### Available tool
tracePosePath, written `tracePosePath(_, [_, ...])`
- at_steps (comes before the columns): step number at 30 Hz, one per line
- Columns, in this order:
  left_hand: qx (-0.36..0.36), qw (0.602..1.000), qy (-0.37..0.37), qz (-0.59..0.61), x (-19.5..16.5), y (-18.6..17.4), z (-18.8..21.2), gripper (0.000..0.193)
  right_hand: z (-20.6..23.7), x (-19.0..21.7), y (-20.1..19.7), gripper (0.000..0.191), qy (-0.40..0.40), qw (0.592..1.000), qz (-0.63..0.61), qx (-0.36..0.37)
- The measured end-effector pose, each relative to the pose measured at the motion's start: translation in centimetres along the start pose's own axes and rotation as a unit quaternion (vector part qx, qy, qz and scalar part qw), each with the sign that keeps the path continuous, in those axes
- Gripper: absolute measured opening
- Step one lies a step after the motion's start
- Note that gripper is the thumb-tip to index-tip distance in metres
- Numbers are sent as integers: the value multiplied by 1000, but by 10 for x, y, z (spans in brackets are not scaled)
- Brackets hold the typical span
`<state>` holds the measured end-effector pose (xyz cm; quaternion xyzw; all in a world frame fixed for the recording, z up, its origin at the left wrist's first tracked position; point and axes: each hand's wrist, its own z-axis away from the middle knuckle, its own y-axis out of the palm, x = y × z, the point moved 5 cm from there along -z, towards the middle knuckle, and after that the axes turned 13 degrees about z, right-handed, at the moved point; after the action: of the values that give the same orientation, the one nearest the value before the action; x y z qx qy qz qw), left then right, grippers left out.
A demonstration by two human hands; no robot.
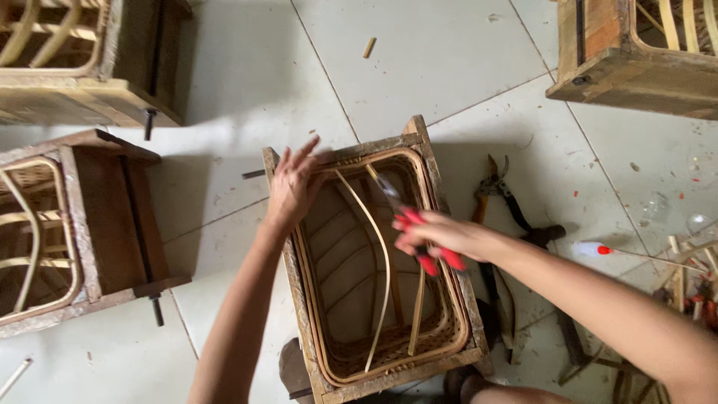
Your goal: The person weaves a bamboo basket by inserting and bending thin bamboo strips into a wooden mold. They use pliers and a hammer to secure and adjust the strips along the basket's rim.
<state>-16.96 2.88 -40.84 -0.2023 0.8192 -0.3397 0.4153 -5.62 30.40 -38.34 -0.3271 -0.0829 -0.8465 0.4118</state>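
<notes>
Rough wooden frame [351, 150], glossy tiles [419, 67]

A rattan craft workshop: wooden basket moulds [82, 224], pruning shears [497, 191], offcuts on tiled floor [419, 60]

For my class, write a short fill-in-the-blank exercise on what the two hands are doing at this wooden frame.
1. The right hand holds a tool with ____ handles.
2. The left hand rests on the frame's ____ corner.
3. The basket sits ____ the frame.
4. The pruning shears lie on the ____.

Missing words: red; top-left; inside; floor
</notes>
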Motion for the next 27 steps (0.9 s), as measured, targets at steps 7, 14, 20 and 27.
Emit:
tracePosePath(7, [166,977,-90,-99,20,-2,-10,69,144,-120,-24,65,-11,972,-193,-137])
tracePosePath(14, [152,956,-216,-128,45,-43,3,70,172,-212,34,63,-28,953,-293,-78])
tracePosePath(20, [68,920,-259,-288,63,-97,67,58,100,-176,65,62,-123,888,-416,-157])
tracePosePath(27, [59,866,-434,-241,53,-128,192,49,39,-107,19,53,-100,944,-201,-240])
